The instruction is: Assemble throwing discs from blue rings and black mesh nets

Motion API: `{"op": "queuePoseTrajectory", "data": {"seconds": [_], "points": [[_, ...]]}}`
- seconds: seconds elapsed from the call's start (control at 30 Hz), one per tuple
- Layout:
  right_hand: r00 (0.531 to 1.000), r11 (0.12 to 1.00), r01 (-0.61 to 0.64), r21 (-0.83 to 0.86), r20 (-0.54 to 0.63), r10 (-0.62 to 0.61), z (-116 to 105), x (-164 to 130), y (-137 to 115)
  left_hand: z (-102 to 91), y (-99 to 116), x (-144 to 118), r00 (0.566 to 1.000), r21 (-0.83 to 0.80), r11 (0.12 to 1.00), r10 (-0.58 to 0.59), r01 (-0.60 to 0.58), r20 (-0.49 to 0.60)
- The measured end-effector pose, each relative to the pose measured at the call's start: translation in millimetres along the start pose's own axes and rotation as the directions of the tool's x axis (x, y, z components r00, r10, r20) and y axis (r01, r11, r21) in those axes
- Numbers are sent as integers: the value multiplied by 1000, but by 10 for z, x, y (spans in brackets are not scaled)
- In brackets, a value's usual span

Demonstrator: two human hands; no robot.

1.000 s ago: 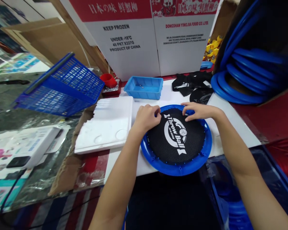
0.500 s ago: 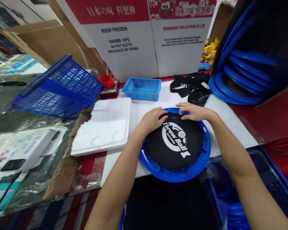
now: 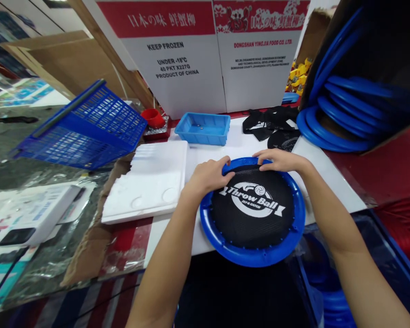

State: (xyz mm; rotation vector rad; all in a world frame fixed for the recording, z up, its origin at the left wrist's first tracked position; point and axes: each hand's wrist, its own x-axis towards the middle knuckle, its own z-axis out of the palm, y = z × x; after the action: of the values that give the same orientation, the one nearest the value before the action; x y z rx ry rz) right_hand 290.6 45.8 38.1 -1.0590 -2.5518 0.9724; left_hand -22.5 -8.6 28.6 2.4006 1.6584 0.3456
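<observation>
A round blue plastic disc (image 3: 225, 248) with a black mesh centre (image 3: 253, 223) printed "Throw Ball" in white lies on the white table top (image 3: 331, 182), overhanging its near edge. My left hand (image 3: 207, 175) grips the disc's far-left rim, fingers curled over it. My right hand (image 3: 280, 159) rests on the far rim, fingertips pressing where mesh meets rim.
A small blue tray (image 3: 203, 127) and a red cup (image 3: 153, 117) stand behind the disc. White foam slab (image 3: 148, 180) lies left, tilted blue basket (image 3: 85, 127) farther left. Black mesh pieces (image 3: 273, 123) and stacked blue rings (image 3: 345, 118) sit at right. Cardboard boxes (image 3: 222, 59) wall the back.
The disc has turned anticlockwise under both hands, so the white lettering now reads level. Both hands stay on the far rim.
</observation>
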Motion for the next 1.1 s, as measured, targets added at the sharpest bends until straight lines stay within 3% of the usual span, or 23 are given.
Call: {"op": "queuePoseTrajectory", "data": {"seconds": [0.2, 0.33, 0.6, 0.8, 1.1], "points": [[998, 1000, 12, 0, -54, -12, 23, 38, 50, -5, 128, -64, 972, 22, 972, 233, -233, 2], [997, 1000, 12, 5, -76, -12, 24, 50, 83, 107, 125, -6, 956, 3, 956, 294, -294, -3], [994, 991, -37, 131, -96, 50, 0, 34, 75, 233, -38, 140, 983, -365, 915, 143, -175, -112], [994, 985, -32, 169, -99, 49, 6, 68, 158, 232, -18, 190, 987, -487, 866, 51, -118, -150], [993, 992, -20, 126, -117, 35, 52, 127, 237, 273, -154, 351, 999, -618, 786, -6, -26, -49]]}}
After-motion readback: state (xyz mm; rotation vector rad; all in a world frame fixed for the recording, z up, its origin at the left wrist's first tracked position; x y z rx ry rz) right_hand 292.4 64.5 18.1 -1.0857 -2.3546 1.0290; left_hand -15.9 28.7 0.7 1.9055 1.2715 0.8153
